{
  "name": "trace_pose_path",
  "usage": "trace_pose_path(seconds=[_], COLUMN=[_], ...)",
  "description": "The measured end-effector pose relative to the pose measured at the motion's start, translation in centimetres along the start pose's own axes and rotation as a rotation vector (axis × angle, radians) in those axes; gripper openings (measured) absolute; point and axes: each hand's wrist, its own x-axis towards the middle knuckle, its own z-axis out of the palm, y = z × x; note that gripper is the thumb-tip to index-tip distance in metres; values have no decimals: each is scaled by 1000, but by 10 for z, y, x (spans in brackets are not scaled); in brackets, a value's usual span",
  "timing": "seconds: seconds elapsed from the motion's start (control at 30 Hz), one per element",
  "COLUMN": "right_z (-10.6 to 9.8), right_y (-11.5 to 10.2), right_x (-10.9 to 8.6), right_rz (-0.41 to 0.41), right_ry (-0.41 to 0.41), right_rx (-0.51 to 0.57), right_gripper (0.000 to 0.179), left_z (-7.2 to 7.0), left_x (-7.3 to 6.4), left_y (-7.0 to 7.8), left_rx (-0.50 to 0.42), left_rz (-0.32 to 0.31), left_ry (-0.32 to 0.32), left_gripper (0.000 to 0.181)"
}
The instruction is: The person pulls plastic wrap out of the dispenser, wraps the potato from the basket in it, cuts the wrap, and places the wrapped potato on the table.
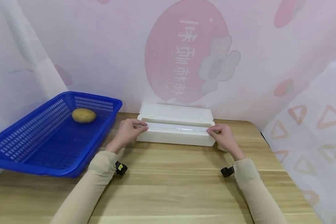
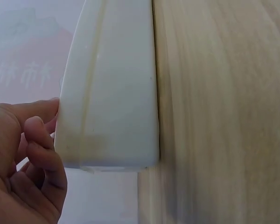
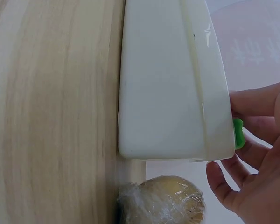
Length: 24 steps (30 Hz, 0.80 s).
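A long white cling film box (image 1: 175,137) stands on the table with its lid (image 1: 176,111) tipped back. Shiny clear cling film (image 1: 182,128) lies across its top. At the left end, my left hand (image 1: 128,132) pinches the film's edge between thumb and fingers, the other fingers curled in the left wrist view. My right hand (image 1: 224,137) pinches the film at the right end. Beside those fingers a small green slider (image 3: 239,133) shows on the box edge. A film-wrapped potato (image 3: 170,200) sits just past the right end, mostly hidden by the hand in the head view.
On the left is a blue plastic basket (image 1: 100,138) with one bare potato (image 1: 84,115) in it. A pink-printed white curtain (image 1: 114,56) hangs right behind the box. The wooden table (image 1: 173,186) extends in front, its right edge slanting down.
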Motion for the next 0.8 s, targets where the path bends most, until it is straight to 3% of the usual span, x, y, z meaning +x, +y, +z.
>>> trace_pose_path(seconds=[0.3,0.6,0.8], right_z=[2,5,7], right_y=[1,0,0], right_x=[0,0,0], right_rz=[9,25,19], right_ry=[21,18,39], right_rx=[-73,-58,-71], right_gripper=[12,12,14], left_z=[6,9,8], left_x=[-2,-2,-2], left_y=[6,6,10], left_rx=[6,61,76], left_rz=[-13,34,31], left_ry=[37,77,51], left_gripper=[17,16,20])
